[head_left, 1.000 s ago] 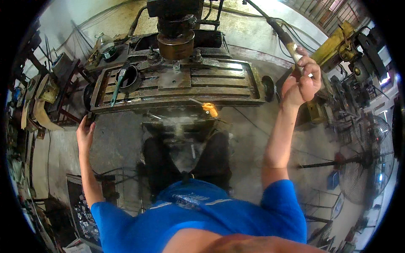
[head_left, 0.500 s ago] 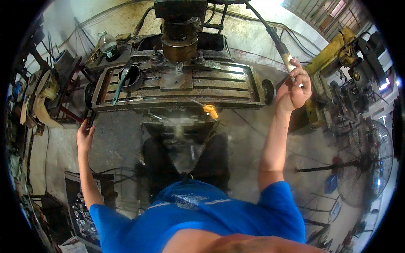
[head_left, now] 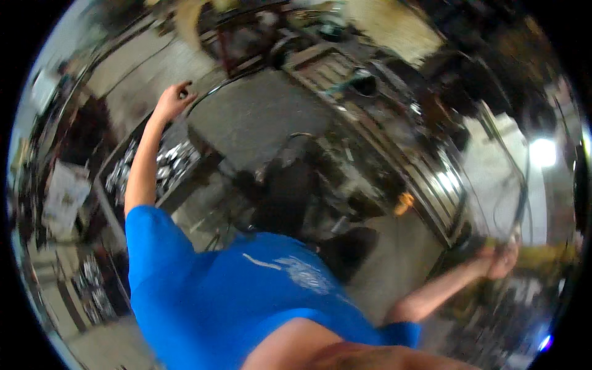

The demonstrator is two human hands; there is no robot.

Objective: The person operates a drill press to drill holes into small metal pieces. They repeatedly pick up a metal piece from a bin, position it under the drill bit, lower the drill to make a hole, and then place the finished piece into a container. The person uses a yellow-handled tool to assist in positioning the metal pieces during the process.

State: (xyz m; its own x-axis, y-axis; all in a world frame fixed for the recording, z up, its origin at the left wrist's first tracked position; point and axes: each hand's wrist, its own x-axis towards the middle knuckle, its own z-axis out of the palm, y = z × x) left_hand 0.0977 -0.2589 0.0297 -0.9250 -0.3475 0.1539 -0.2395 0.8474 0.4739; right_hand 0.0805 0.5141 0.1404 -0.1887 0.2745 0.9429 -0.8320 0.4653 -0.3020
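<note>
My left hand (head_left: pixel 174 102) is held out at the upper left with its fingers curled apart and nothing visible between them. Just below it stands a dark bin of shiny metal parts (head_left: pixel 179 157). At the right, my right hand (head_left: pixel 502 260) is blurred but appears closed on the pale handle (head_left: pixel 517 233) of a long dark lever (head_left: pixel 523 194). Between the hands runs the slotted milling machine table (head_left: pixel 419 176), slanting across the view. On it are a dark pot (head_left: pixel 365 85) and a green-handled brush (head_left: pixel 342 85). An orange air gun-like tool (head_left: pixel 404 203) is at the table's front edge.
A second lot of metal parts (head_left: pixel 94 287) lies at the lower left, under a pale sheet (head_left: pixel 65 194). A dark cable or hose (head_left: pixel 216 89) curves beside my left hand. The machine's blurred dark head (head_left: pixel 459 83) is at the upper right.
The view has turned left, so the machine now slants toward the right. My left hand has come away from the machine's left end to above the bin; my right hand stays by the lever.
</note>
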